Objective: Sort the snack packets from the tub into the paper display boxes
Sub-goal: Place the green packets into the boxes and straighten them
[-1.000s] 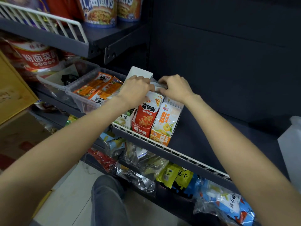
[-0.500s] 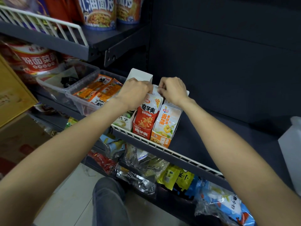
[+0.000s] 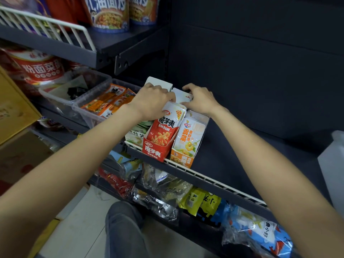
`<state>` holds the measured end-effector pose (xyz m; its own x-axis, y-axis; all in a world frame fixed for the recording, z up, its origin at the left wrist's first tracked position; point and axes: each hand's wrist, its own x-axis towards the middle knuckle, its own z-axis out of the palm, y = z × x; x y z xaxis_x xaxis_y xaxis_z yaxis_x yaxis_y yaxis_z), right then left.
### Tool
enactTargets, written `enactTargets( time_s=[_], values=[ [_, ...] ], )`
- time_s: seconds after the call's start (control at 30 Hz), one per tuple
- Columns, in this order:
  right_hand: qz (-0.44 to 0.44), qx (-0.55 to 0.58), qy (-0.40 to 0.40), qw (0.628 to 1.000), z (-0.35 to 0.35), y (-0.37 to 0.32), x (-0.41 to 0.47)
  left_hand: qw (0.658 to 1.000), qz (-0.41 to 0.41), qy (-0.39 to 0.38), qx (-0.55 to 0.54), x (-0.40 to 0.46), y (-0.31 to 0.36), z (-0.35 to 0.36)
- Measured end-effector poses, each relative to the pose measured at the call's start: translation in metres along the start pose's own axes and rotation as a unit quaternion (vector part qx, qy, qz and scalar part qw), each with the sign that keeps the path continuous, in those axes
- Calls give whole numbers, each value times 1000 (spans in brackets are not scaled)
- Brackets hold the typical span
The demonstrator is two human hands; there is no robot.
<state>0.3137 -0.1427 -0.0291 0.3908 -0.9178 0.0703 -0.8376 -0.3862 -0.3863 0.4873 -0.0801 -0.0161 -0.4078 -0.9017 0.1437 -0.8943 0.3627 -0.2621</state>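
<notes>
1. Head view: left hand and right hand both pinch the packets at the back of the red display box, apparently squaring them.
2. Pushing too hard could tip it against the orange box.
3. More packets wait in the clear tub alongside.

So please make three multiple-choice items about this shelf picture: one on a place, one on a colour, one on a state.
1. Where does the clear tub of orange packets sit relative to the red display box?
A. left of it
B. right of it
C. on the shelf below

2. The box beside the red one, on its right, has a front of which colour?
A. green
B. orange
C. black

3. Both hands are:
A. hanging free
B. on the packets in the red box
C. in the tub

Key: A, the tub lies left; B, the orange display box shows it; B, left hand and right hand meet there.
</notes>
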Motion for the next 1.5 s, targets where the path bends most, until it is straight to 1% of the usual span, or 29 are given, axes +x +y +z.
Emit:
enactTargets(
  time_s=[0.1, 0.13, 0.3, 0.37, 0.43, 0.5, 0.6, 0.67, 0.77, 0.8, 0.9, 0.93, 1.07, 1.17, 1.27, 1.37, 1.5],
  values=[
    [-5, -18, 24, 1000, 2, -1, 3, 993, 4, -94, -68, 3, 0, -2],
    [-12, -19, 32, 999, 3, -3, 4, 992, 5, -107, -71, 3, 2, -3],
    [-29, -33, 87, 995, 4, -5, 6, 998, 24, -58, -18, 6, 10, 2],
    [-42, -58, 101, 992, 4, -3, 7, 998, 31, -52, 3, 7, 14, 9],
    [-50, -68, 87, 993, 3, -1, 7, 998, 28, -62, 15, 8, 16, 12],
    [-47, -26, 53, 997, 1, 1, 7, 997, 34, -69, 22, 9, 15, 10],
    [-37, 56, 2, 998, -1, 1, 9, 995, 39, -93, -24, 5, 9, 5],
    [-13, 75, -17, 997, 0, -1, 11, 994, 39, -91, -56, 0, 4, 5],
    [3, -26, -33, 999, 0, -5, 16, 996, 41, -61, -44, -9, -1, 11],
    [7, -29, -41, 999, -3, -6, 17, 997, 45, -50, -42, -10, 0, 14],
    [8, 36, -38, 999, -13, -2, 20, 997, 51, -11, -58, -11, 4, 16],
    [2, 19, -34, 999, -14, 0, 20, 997, 50, -5, -53, -10, 5, 14],
    [-9, -89, -33, 995, -9, -2, 22, 999, 42, -20, -29, -7, 10, 11],
    [-36, -130, -38, 990, -6, -8, 25, 999, 35, -24, -26, -6, 15, 14],
    [-63, -170, -45, 982, -10, -12, 27, 998, 31, -22, -48, -6, 13, 13],
    [-82, -158, -44, 983, -12, -13, 27, 996, 20, -13, -90, -8, 10, 15],
    [-84, -80, -35, 993, -10, -9, 24, 991, 14, -3, -129, -13, 8, 19]
  ],
)
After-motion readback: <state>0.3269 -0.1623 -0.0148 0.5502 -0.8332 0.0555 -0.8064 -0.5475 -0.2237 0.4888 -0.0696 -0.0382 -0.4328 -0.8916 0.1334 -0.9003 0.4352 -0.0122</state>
